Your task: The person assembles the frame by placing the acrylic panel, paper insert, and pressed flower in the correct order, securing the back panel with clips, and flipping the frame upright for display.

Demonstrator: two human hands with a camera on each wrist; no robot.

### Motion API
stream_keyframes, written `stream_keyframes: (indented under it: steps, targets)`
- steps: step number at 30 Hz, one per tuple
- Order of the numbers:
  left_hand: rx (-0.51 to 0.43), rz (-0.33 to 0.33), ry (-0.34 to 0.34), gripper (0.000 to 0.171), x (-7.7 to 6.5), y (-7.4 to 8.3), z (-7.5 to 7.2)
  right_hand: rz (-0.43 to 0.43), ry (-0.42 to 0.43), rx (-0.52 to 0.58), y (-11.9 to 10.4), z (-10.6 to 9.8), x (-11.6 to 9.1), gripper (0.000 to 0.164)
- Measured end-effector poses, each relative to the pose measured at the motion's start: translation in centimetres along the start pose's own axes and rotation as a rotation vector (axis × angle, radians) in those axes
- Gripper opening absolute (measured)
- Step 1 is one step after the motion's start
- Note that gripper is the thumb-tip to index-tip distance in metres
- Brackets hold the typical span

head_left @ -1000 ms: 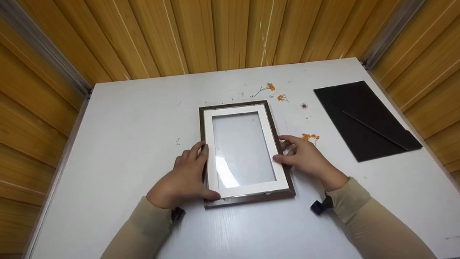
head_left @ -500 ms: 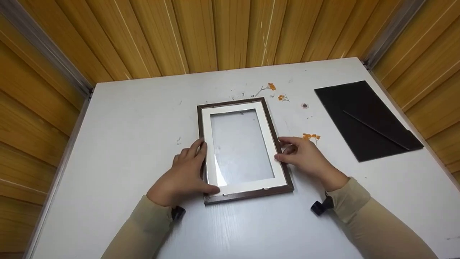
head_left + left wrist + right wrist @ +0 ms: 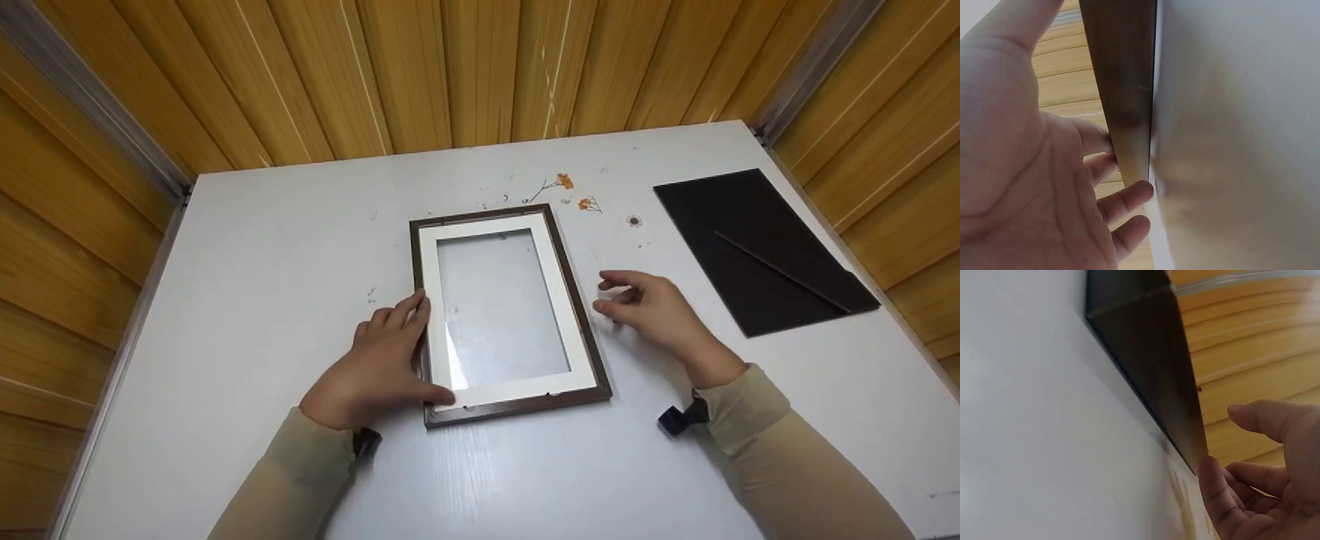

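Yellow wood-grain panels [image 3: 480, 75] stand around a white worktop [image 3: 262, 247], on whose middle one brown picture frame [image 3: 517, 407] lies flat, long sides running away from the person. Nearest, on the person's side of the frame, are two khaki sleeves [image 3: 304, 465], each with one dark wrist device [image 3: 675, 420] below its cuff. One left hand [image 3: 379, 360] lies along the frame's left side, thumb spread wide from the fingers: the fingertips touch the outer side, while the thumb reaches over the near left corner. That stance probably steadies the frame from the side and from above. One right hand [image 3: 652, 311] hovers just beside the frame's right side, apart from it, thumb and fingers parted with nothing seen between them; one steadying hand seems to be enough.

Inside the frame sits one white mat [image 3: 561, 300], seemingly laid there so that its single window borders the pane [image 3: 502, 307], which looks like glass from its reflection. Well to the frame's right lies one black panel [image 3: 772, 244], presumably set aside to leave the hands room; one thin bar [image 3: 782, 271] slants across it, whether fixed or loose I cannot tell. Right of the frame's far right corner is one small round flower [image 3: 634, 220]; nearer that corner and beyond it lie two orange sprigs [image 3: 565, 181], apart from each other, perhaps to spare their thin stems. Specks past the frame's far edge are too small to count.
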State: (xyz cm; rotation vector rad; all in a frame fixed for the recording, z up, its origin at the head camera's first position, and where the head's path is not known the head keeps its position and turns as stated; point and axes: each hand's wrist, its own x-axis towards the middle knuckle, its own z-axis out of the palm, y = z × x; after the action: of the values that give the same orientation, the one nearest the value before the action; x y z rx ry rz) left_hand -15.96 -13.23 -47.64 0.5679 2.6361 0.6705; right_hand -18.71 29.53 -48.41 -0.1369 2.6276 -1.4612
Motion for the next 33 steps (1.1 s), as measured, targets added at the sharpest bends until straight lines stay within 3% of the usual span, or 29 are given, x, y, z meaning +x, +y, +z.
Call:
stream_keyframes:
  steps: [4, 7, 10, 14, 19, 26, 33]
  targets:
    - [-0.001, 0.002, -0.025, 0.153, -0.1, -0.4, -0.4, 0.038, 0.117, 0.021, 1.1, -2.9, 0.2, 0.059]
    - [-0.005, -0.018, -0.052, 0.159, -0.3, -0.7, -0.6, 0.081, 0.165, -0.034, 1.8, -4.8, 0.3, 0.053]
    - [-0.019, -0.057, -0.067, 0.162, -0.6, -0.8, -0.7, 0.144, 0.12, -0.155, 2.3, -6.3, 0.2, 0.045]
    - [-0.039, -0.072, -0.063, 0.163, -0.5, -0.9, -0.6, 0.218, -0.028, -0.32, 2.2, -7.5, -0.3, 0.036]
    - [-0.053, -0.037, -0.03, 0.167, 0.1, -1.2, -0.5, 0.23, -0.128, -0.454, 1.9, -7.7, -0.9, 0.028]
    - [-0.094, -0.004, -0.004, 0.173, 0.5, -1.7, -0.2, 0.231, -0.123, -0.519, 1.7, -7.4, -1.3, 0.016]
    - [-0.083, -0.01, -0.009, 0.175, 0.5, -1.6, -0.3, 0.241, -0.115, -0.534, 1.5, -6.9, -1.3, 0.016]
